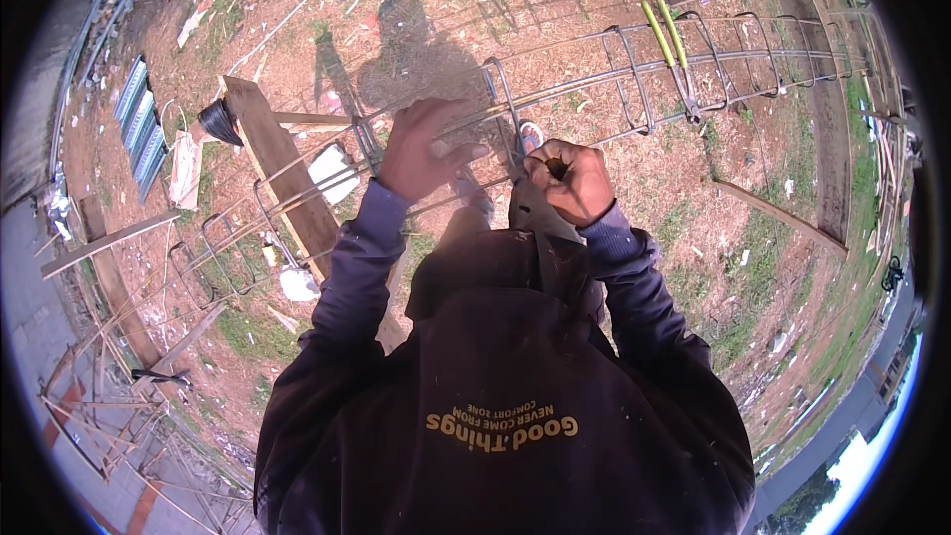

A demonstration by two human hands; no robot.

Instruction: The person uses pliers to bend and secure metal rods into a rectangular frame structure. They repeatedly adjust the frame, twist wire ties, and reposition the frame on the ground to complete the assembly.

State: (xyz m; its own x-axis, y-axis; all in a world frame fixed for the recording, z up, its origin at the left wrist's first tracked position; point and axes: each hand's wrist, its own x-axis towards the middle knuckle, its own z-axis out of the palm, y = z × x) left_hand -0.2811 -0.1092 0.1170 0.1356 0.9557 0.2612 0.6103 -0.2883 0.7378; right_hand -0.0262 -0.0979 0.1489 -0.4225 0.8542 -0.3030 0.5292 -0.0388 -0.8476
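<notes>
Hands on rebar cage [594, 79]: left hand [424, 151] grips bar, right hand [572, 181] fisted at stirrup [507, 109] between them.

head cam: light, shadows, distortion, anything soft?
Head view: hard sun; the person's shadow falls on the dirt beyond the rebar cage. Fisheye bows the cage bars; black vignette at the rim. Left hand and right hand are sharp; the edges smear.

Long rebar cage [634, 74] lying horizontal above bare ground, rectangular stirrup [507, 119] upright across its bars, seemingly half tied
</notes>
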